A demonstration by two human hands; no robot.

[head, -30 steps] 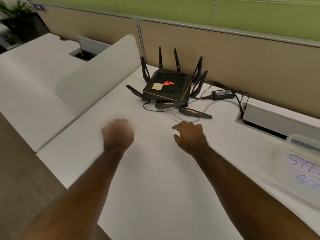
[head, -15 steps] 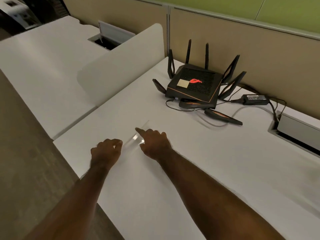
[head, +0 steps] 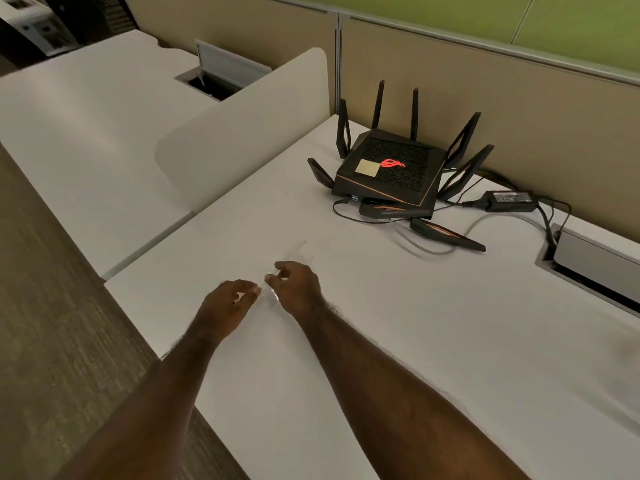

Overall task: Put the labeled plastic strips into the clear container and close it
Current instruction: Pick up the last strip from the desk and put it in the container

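A thin clear plastic strip [head: 297,250] lies slanted on the white desk [head: 433,341], faint against the surface. Its far end pokes out beyond my right hand [head: 299,285] and its near end shows between my two hands. My right hand rests over the strip's middle, with thumb and forefinger pinched on its edge. My left hand [head: 230,301] is just left of the near end, fingers curled and apart, fingertips almost touching the strip. No label can be read on it. The clear container is out of view.
A black router [head: 391,174] with several antennas and a red logo sits at the back, cables trailing to a power brick [head: 510,200] and a cable hatch [head: 588,258] on the right. A white divider panel [head: 249,126] stands at left. The desk edge drops to carpet [head: 52,306].
The view has swung left, and the container and a written label at the right edge have left the frame. Both hands moved in from apart to meet at the strip.
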